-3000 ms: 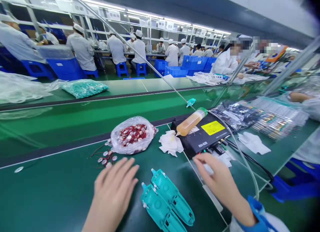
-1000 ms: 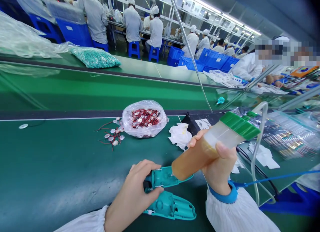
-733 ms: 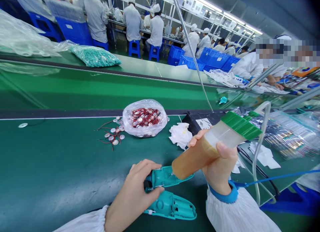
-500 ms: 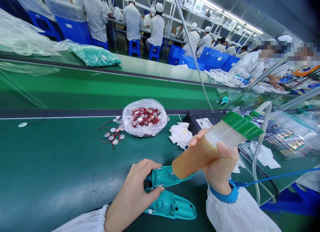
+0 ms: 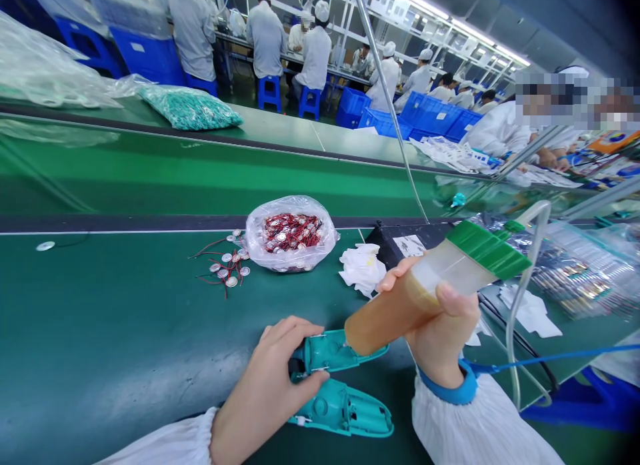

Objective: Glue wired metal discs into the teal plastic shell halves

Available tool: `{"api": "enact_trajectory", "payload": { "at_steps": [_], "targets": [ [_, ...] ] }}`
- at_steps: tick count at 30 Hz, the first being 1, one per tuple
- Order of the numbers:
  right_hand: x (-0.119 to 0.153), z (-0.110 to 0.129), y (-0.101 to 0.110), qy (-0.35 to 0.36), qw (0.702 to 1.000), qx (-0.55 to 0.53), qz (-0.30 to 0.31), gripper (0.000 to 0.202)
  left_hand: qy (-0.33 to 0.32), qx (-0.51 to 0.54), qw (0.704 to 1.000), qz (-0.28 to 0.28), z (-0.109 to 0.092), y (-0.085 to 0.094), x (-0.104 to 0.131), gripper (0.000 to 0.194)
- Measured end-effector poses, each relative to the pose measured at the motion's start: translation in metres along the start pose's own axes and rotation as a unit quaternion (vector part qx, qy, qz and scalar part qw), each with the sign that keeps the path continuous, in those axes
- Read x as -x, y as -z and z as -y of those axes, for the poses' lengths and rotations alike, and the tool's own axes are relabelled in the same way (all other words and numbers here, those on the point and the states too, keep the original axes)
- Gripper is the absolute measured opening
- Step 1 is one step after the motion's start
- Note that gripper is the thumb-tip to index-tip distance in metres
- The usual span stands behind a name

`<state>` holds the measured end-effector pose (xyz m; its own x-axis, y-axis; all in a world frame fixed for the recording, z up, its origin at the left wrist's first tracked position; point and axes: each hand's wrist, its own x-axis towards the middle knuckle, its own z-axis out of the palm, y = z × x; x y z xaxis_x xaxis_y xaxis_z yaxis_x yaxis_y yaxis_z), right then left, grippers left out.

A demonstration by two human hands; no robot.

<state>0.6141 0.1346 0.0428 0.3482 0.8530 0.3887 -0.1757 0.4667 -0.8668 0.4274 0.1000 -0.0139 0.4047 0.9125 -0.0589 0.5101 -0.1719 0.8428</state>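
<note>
Fingers of the left hand (image 5: 273,378) pinch the far teal shell (image 5: 333,350) on the counter (image 5: 115,338); right hand (image 5: 440,335) fingers wrap the amber bottle (image 5: 400,305), whose tip is hidden where it meets that shell. Its hose (image 5: 515,331) runs off-frame. Just nearer lies another shell (image 5: 345,411).

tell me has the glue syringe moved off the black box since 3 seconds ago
Yes. The glue syringe has left the black box and come toward the camera; the right hand holds it, tip at the upper teal shell.
</note>
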Motion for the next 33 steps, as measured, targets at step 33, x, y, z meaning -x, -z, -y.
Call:
{"api": "enact_trajectory", "payload": {
  "at_steps": [33],
  "targets": [
    [-0.002, 0.012, -0.005, 0.015, 0.999, -0.018, -0.025, 0.024, -0.019, -0.020, 0.999, -0.019, -0.002, 0.001, 0.000, 0.034]
  ]
}}
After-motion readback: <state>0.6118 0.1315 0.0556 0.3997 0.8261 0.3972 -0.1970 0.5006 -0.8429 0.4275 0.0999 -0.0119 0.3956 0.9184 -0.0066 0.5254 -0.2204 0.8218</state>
